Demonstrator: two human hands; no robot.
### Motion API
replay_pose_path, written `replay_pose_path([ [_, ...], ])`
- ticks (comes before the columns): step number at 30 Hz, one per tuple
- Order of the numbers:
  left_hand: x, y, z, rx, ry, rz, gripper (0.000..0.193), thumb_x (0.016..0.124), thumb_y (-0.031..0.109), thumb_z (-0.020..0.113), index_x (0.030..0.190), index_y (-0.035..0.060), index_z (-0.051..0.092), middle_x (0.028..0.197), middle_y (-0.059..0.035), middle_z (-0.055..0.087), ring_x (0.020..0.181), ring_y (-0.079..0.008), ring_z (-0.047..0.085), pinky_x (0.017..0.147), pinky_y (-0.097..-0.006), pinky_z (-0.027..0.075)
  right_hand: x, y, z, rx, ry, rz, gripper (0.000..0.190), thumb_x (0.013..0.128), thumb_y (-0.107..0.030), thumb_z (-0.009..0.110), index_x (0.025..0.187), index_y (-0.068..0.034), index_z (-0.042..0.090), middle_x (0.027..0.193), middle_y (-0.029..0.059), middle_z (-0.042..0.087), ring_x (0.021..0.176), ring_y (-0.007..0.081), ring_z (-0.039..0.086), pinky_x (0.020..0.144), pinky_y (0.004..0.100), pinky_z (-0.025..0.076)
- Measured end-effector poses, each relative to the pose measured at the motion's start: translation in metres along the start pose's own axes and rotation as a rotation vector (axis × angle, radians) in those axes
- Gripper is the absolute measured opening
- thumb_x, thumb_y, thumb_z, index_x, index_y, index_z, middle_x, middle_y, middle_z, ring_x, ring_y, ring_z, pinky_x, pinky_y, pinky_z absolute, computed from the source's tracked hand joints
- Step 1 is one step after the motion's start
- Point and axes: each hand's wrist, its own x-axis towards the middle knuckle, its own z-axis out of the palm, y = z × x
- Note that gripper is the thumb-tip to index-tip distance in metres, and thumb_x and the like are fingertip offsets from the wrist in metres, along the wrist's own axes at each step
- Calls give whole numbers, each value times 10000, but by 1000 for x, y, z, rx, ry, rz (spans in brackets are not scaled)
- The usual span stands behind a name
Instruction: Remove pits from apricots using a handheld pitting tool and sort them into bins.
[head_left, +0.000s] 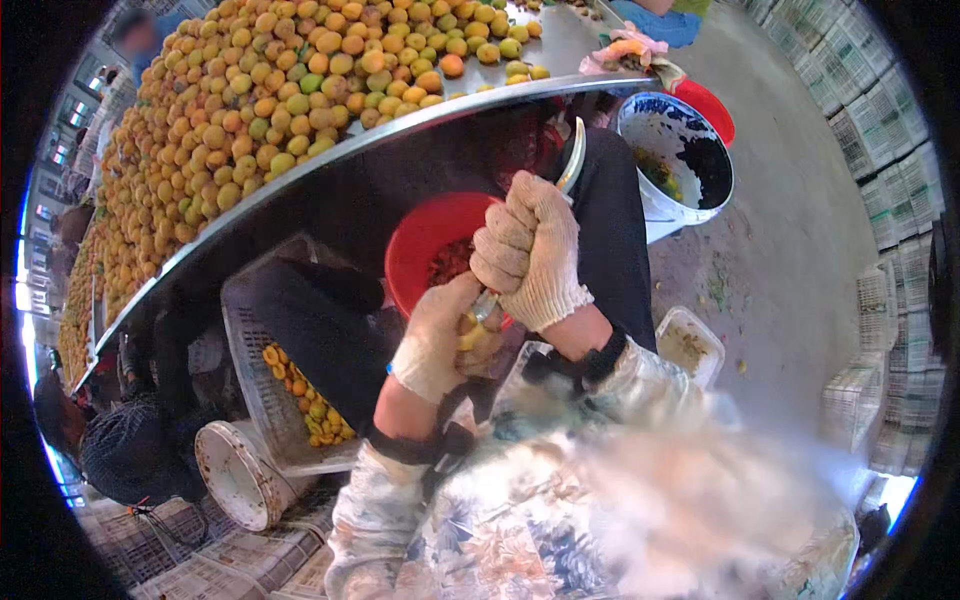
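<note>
My right hand (529, 244), in a knitted cotton glove, is closed around a metal hand tool. One curved handle of the tool (576, 157) sticks up past the fist, and its metal lower end reaches to my left hand. My left hand (442, 337), gloved too, grips a yellow apricot (471, 334) against that end; fingers cover much of the fruit. Both hands are close together over my lap, above the near rim of a red basin (409, 232) with dark reddish-brown bits inside, perhaps pits. Left of my leg, halved-looking apricots (307, 397) lie in a plastic crate (259, 405).
A metal-edged table (360, 146) piled with apricots (247, 112) curves across the front. On the right stand a white bucket (671, 217) and a pale tub (694, 349). A white bucket (232, 480) lies tipped at lower left. Stacked crates (885, 135) line the right side. Other people sit nearby.
</note>
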Motion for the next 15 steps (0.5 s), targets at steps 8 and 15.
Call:
replay_pose_path([
  [8,11,-10,-29,-134,-278,-131,387,966,436,473,810,90,551,545,-19,483,333,-105,340,315,-237,233,-3,0,2,-35,-17,39,457,987,-296,476,587,-207,274,472,-64,229,342,80,211,305,245,167],
  [15,11,-17,-6,-114,119,49,387,943,468,475,796,119,554,565,-14,517,356,-106,388,315,-236,252,-4,11,7,-337,180,-82,407,977,-289,499,623,-189,326,519,-56,272,387,87,267,346,231,233],
])
